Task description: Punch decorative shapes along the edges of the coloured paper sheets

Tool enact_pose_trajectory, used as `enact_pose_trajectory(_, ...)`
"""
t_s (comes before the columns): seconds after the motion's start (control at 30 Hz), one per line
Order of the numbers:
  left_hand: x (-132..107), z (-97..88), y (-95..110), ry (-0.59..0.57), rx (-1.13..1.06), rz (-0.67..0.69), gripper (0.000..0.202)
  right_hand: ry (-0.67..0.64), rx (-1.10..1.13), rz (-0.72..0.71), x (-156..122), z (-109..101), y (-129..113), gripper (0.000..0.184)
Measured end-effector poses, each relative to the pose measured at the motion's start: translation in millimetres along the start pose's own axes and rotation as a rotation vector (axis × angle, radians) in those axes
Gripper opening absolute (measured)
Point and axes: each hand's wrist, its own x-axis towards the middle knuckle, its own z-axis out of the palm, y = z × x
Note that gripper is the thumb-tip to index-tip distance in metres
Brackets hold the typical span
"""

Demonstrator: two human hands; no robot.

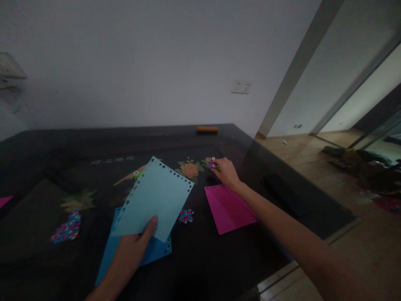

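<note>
My left hand (133,244) grips a light blue sheet of paper (156,196) by its lower edge, thumb on top. Small shapes are punched along two of the sheet's edges. Below it, partly covered, lies a darker blue sheet (106,251) with holes near its corner. My right hand (227,172) is closed round a small purple paper punch (213,166) with cartoon eyes, above the table's far half. Under the right forearm rests a pink sheet (224,209) with holes along its top edge. A green punch (137,174) with eyes shows behind the light blue sheet.
Punched-out paper bits form a small pile (186,215) between the sheets and a larger pile (67,228) at left. An orange-brown roll (207,129) lies at the back of the dark, flower-printed table (200,263). A dark flat object (285,194) lies at right.
</note>
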Motion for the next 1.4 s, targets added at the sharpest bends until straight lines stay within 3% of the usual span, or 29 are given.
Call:
enact_pose_trajectory(0.3, -0.3, 2.5, -8.4, -0.049, -0.007, -0.030, 0.039, -0.081, -0.239, -0.112, 2.2, 15.9, -0.6, 0.020)
enact_pose_trajectory(0.43, 2.0, 3.1, -15.3, -0.099, 0.027, -0.009, 0.042, -0.056, -0.254, -0.100, 2.1, 18.1, 1.8, 0.024)
enact_pose_trajectory(0.57, 4.6, 0.3, -14.8, -0.056, 0.087, -0.025, 0.045, 0.011, -0.198, -0.073, 1.1, 11.3, 1.4, 0.034)
enact_pose_trajectory(0.73, 4.4, -5.8, 1.6, -0.158, 0.093, -0.051, 0.044, 0.110, -0.051, -0.022, -16.6, -14.8, -8.1, 0.023)
enact_pose_trajectory(0.8, 3.3, -7.5, 10.2, -0.235, 0.062, -0.055, 0.045, 0.101, 0.177, 0.006, -32.3, -26.0, -18.7, 0.017)
enact_pose_trajectory(0.87, 1.8, -8.1, 16.8, -0.277, 0.025, -0.066, 0.045, -0.017, 0.469, 0.094, -50.2, -34.4, -33.3, 0.018)
enact_pose_trajectory(1.03, -3.1, -6.1, 22.4, -0.353, -0.130, -0.152, 0.040, -0.352, 0.869, 0.214, -81.5, -35.6, -69.5, 0.028)
enact_pose_trajectory(1.17, -6.8, -4.7, 23.8, -0.387, -0.258, -0.182, 0.037, -0.411, 0.974, 0.321, -88.8, -23.9, -79.1, 0.020)
enact_pose_trajectory(1.4, -6.4, -4.9, 21.7, -0.401, -0.373, -0.189, 0.044, -0.335, 0.943, 0.397, -94.4, -16.5, -75.6, 0.019)
